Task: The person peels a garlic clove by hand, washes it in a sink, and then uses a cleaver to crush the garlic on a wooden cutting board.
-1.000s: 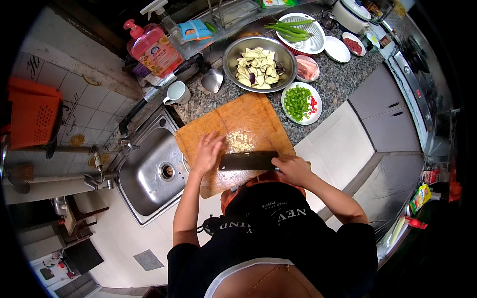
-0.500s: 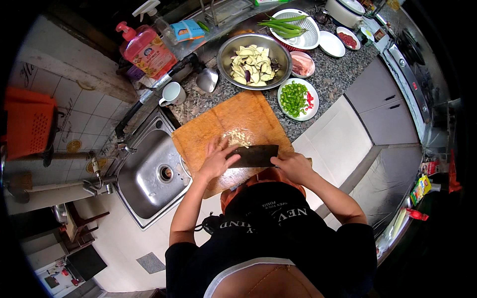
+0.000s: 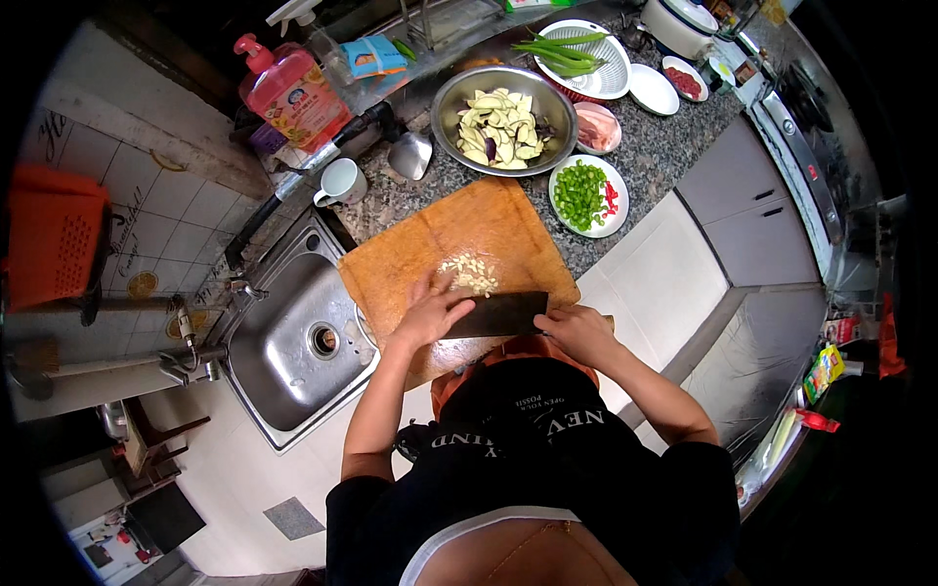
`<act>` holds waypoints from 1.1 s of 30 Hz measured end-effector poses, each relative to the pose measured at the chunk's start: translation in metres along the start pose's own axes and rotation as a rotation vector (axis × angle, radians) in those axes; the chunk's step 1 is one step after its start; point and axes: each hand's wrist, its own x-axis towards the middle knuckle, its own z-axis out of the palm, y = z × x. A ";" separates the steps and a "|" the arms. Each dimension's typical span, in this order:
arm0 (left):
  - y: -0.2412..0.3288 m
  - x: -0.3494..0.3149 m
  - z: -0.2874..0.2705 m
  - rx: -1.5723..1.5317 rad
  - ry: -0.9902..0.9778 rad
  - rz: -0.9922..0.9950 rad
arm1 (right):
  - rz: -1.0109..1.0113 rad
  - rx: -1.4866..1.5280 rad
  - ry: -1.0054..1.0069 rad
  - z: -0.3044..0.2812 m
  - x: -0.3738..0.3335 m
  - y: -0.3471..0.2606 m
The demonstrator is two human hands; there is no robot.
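A wooden cutting board [image 3: 459, 220] lies in front of me, one corner toward the sink. On it is a small patch of chopped pale pieces, which look like garlic [image 3: 471, 272]. My right hand [image 3: 578, 332] is closed round the handle of a dark, wide-bladed cleaver [image 3: 500, 314]. The blade lies across the near part of the board, just on my side of the garlic. My left hand [image 3: 430, 311] has its fingers spread over the board, beside the garlic and at the blade's left end. Whether those fingertips touch the blade I cannot tell.
Beyond the board stand a metal bowl of sliced eggplant [image 3: 440, 117], a plate of chopped green and red peppers [image 3: 581, 195], a dish of meat [image 3: 596, 127] and a white colander [image 3: 614, 73]. A white mug [image 3: 341, 182] and spatula [image 3: 409, 156] sit left, above the sink [image 3: 283, 366].
The cleaver blade has drawn slightly back toward me, away from the garlic pieces. My left hand has stayed spread beside it, with little shift.
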 end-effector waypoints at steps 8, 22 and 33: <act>-0.006 0.003 0.006 -0.144 -0.004 0.138 | 0.031 -0.028 0.038 0.006 -0.001 -0.008; -0.048 0.012 0.024 -0.429 0.560 -0.023 | 0.527 0.658 0.070 0.052 -0.040 -0.004; -0.014 0.054 0.075 -0.003 0.693 -0.058 | 0.936 1.540 0.276 0.134 -0.035 -0.015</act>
